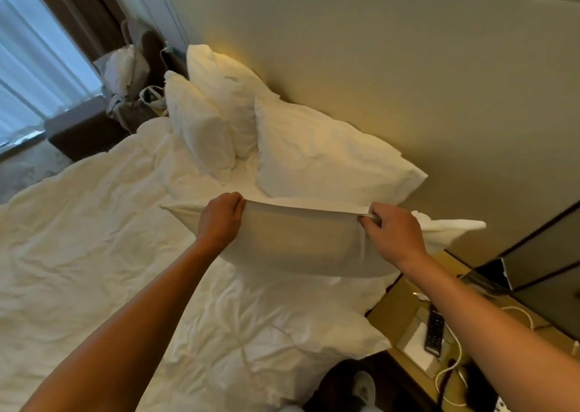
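Observation:
I hold a white pillow up above the bed by its top edge. My left hand grips the edge near its left end, fingers curled over the seam. My right hand pinches the same edge near the right end. The pillow hangs slightly above the rumpled white duvet. Behind it three more white pillows stand against the headboard wall: a large one at the right, a tall one in the corner, and a smaller one leaning in front of it.
A beige padded wall backs the bed. A wooden bedside table at the right carries a black remote, white cables and paper. A brown bench, a chair piled with linen and curtains stand at the far left.

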A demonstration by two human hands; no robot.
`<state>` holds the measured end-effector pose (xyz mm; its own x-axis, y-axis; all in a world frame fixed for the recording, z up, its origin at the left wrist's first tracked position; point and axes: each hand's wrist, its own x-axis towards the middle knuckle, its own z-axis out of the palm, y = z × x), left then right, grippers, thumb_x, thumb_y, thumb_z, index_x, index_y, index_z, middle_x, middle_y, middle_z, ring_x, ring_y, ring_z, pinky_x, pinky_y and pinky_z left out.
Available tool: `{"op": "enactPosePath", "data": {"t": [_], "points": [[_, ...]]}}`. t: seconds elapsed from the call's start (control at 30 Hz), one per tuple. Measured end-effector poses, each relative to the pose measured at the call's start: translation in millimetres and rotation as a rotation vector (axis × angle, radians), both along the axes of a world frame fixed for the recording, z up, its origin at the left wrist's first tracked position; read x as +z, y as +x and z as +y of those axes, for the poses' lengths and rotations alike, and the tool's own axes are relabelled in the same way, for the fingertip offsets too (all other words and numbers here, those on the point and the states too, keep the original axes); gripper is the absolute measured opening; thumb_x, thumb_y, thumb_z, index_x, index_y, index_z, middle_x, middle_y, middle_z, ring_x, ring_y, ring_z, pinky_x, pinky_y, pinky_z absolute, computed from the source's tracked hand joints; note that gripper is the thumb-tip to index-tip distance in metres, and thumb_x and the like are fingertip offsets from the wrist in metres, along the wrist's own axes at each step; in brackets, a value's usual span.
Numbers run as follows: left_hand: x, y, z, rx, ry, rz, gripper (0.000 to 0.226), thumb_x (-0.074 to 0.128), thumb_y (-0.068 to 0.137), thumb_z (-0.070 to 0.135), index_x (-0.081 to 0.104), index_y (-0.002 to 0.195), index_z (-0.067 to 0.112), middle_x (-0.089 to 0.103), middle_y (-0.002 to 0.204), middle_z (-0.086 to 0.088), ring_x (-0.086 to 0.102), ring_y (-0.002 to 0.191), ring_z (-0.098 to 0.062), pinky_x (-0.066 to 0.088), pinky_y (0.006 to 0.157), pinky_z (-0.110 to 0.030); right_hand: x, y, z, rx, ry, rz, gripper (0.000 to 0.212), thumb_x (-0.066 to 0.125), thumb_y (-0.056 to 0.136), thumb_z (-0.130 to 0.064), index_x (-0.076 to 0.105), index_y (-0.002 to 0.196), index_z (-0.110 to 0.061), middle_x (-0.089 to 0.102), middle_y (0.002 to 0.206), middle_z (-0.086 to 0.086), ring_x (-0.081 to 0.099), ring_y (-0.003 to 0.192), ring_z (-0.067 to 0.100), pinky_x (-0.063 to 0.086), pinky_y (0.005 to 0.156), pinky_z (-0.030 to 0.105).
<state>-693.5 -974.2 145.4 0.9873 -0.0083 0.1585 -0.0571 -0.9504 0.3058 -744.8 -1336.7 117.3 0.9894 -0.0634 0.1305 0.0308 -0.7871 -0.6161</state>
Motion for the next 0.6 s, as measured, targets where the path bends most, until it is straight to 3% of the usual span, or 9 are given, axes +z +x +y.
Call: {"op": "enactPosePath", "data": {"t": [0.27,0.37,0.5,0.6], "points": [[-16,62,-55,-0.139,0.019,0.029,0.030,0.046,0.105,0.033,0.066,0.091,0.017,0.066,0.086,-0.002,0.061,0.078,-0.024,0.051,0.068,-0.037,-20,-9,-37,-0.132,0.111,0.121,0.036,0.066,0.098,-0.035,0.058,0.069,-0.014,0.063,0.068,0.002,0.059,0.065,0.023,0.052,0.062,0.045],[-29,85,-56,-0.183,0.019,0.054,0.030,0.045,0.105,0.033,0.068,0.093,0.018,0.068,0.089,-0.002,0.063,0.080,-0.024,0.054,0.071,-0.038,-28,-9,-32,-0.176,0.133,0.165,0.037,0.068,0.098,-0.035,0.056,0.067,-0.019,0.065,0.066,0.000,0.061,0.064,0.021,0.052,0.061,0.041],[-43,121,-47,-0.243,0.044,0.057,0.028,0.046,0.104,0.033,0.067,0.090,0.020,0.068,0.088,-0.001,0.063,0.079,-0.024,0.045,0.065,-0.033,-32,-1,-14,-0.218,0.163,0.203,0.037,0.069,0.097,-0.036,0.055,0.067,-0.020,0.068,0.067,-0.001,0.065,0.067,0.020,0.054,0.065,0.042],[-47,148,-32,-0.266,0.075,0.043,0.029,0.045,0.104,0.036,0.071,0.098,0.022,0.070,0.094,0.000,0.064,0.081,-0.023,0.050,0.068,-0.034,-32,12,4,-0.227,0.171,0.227,0.036,0.069,0.096,-0.037,0.057,0.067,-0.021,0.070,0.065,-0.005,0.065,0.065,0.013,0.053,0.065,0.039]]}}
